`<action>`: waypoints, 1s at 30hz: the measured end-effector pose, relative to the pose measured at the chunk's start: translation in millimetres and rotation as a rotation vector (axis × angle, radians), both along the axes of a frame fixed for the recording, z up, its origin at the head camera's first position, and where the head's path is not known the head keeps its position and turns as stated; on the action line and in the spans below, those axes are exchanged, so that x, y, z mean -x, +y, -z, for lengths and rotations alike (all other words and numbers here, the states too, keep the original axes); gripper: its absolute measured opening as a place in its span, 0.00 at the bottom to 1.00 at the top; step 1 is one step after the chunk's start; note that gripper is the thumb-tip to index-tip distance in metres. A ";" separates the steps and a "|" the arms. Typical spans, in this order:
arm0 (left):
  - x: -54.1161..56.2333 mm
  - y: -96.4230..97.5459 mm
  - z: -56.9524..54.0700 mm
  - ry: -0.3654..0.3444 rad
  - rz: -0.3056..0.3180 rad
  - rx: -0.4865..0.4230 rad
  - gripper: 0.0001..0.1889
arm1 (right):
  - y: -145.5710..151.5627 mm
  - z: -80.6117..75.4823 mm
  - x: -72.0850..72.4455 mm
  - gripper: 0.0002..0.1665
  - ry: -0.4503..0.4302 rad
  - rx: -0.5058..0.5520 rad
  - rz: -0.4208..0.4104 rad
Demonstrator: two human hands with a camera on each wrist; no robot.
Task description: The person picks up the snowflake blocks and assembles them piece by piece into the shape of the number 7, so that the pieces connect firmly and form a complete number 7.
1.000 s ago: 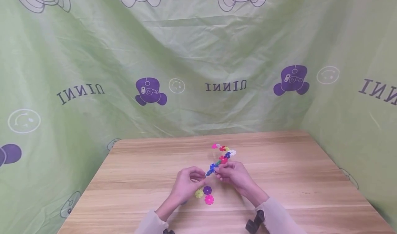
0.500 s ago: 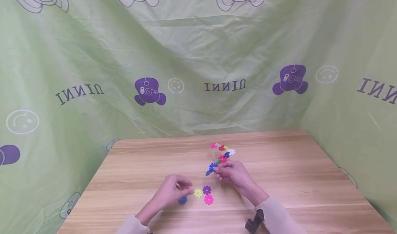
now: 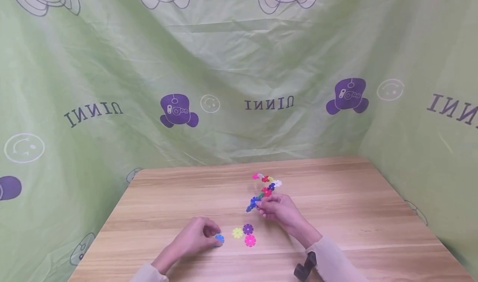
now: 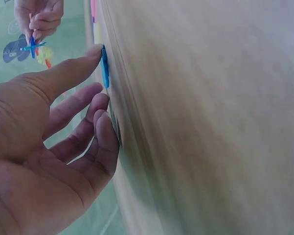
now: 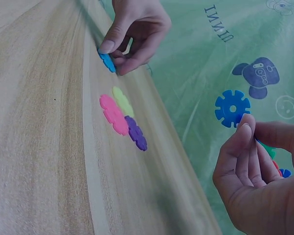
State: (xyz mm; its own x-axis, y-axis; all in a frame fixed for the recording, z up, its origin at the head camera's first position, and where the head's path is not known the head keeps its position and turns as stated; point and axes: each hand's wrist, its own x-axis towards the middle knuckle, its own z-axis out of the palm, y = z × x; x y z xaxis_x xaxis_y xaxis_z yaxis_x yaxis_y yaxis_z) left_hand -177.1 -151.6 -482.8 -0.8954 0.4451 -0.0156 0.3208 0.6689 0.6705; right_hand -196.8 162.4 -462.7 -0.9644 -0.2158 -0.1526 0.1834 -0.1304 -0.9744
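Observation:
My right hand (image 3: pixel 278 209) pinches a chain of interlocking flower-shaped plastic discs near its blue end disc (image 5: pixel 233 108). The chain (image 3: pixel 266 191) runs up and away above the table in blue, green, red, white, yellow and pink. My left hand (image 3: pixel 196 234) is down at the table, thumb and fingers at opposite edges of a loose blue notched disc (image 3: pixel 219 239). In the left wrist view the thumb tip overlaps the upper end of that disc (image 4: pixel 105 67), the index fingertip close to its lower end. The right fingers hide part of the chain.
Between the hands a yellow disc (image 3: pixel 237 233), a purple disc (image 3: pixel 248 229) and a pink disc (image 3: pixel 250 241) lie close together on the wooden table (image 3: pixel 179 190). A green printed cloth (image 3: pixel 231 66) hangs behind the table and along its sides. A black strap mount (image 3: pixel 305 266) sits at the right wrist.
My left hand has left the chain's near end and moved left and down to the loose blue disc. The right hand stays nearly still with the chain.

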 end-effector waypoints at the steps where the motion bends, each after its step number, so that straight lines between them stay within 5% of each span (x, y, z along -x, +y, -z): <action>1: 0.6 -0.8 0.2 0.000 0.000 0.001 0.16 | 0.0 0.2 0.2 0.11 -0.001 0.002 0.000; 17: 3.7 0.5 -3.6 -0.054 0.003 0.006 0.12 | 1.3 1.0 2.8 0.13 -0.007 0.009 -0.003; 24: 6.2 12.0 -7.6 -0.181 -0.042 -0.201 0.06 | 0.9 -1.0 2.3 0.13 -0.013 0.005 0.001; 30: 10.7 23.2 -14.9 -0.156 -0.069 -0.251 0.11 | -0.7 -0.5 1.3 0.14 -0.015 -0.004 0.002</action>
